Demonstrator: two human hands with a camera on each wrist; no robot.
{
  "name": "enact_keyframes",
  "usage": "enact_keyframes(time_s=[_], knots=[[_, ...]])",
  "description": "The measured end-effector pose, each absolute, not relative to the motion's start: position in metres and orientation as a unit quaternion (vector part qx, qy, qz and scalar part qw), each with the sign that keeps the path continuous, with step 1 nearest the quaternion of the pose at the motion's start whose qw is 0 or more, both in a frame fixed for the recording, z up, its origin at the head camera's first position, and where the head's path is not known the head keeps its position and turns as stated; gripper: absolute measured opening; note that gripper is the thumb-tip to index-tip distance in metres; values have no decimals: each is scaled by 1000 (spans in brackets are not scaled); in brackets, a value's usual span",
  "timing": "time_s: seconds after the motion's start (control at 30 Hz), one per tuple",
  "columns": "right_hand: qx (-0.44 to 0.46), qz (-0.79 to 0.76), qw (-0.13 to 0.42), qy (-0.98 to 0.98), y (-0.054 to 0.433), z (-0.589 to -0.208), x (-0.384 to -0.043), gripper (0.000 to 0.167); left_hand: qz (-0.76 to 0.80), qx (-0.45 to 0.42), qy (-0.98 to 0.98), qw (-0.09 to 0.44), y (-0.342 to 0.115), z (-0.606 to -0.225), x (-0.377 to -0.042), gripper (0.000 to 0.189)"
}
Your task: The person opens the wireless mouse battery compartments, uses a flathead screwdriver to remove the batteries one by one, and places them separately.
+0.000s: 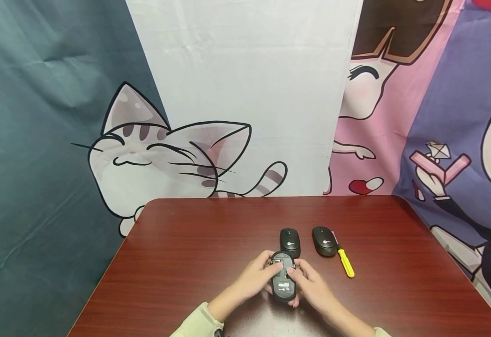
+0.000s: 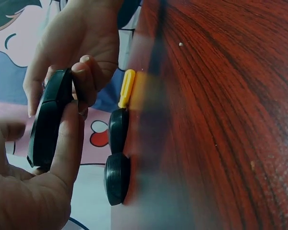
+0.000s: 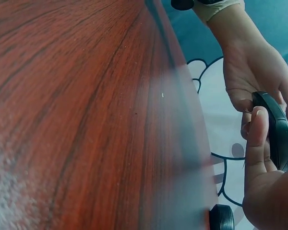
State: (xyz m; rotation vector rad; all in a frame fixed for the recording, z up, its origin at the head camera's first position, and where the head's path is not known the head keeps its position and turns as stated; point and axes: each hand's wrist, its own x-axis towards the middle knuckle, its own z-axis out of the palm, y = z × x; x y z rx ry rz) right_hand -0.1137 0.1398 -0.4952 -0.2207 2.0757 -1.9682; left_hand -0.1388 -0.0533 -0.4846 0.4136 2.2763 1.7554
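A black computer mouse [image 1: 284,288] is held bottom side up, its labelled underside and an open recess facing the head camera. My left hand [image 1: 251,277] grips its left edge, with the thumb on the underside near the recess. On the opposite edge my right hand [image 1: 314,286] holds it too, its thumb pressing by the recess and its fingers curled beneath. Seen side-on in the left wrist view, the mouse [image 2: 50,122] is raised above the table between both hands. The right wrist view shows the mouse's dark side [image 3: 277,129] among the fingers.
Just beyond the hands, a second black mouse [image 1: 290,238] sits upright on the reddish-brown table [image 1: 186,262]. A third mouse [image 1: 324,241] is to its right. Beside that lies a screwdriver [image 1: 346,263] with a yellow handle. A printed cartoon curtain [image 1: 245,84] hangs behind the table.
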Motion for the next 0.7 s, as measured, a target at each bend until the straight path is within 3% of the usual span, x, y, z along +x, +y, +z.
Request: enact_keyframes(time_s=[0.3,0.7], knots=[[-85,-698,152,695,140,-495,-114,49,624,157,751,149,-58,-485,-137,46],[-84,-698,147,696,140,-496,-115,48,659,135,716,186,-61,-487,-134,49]])
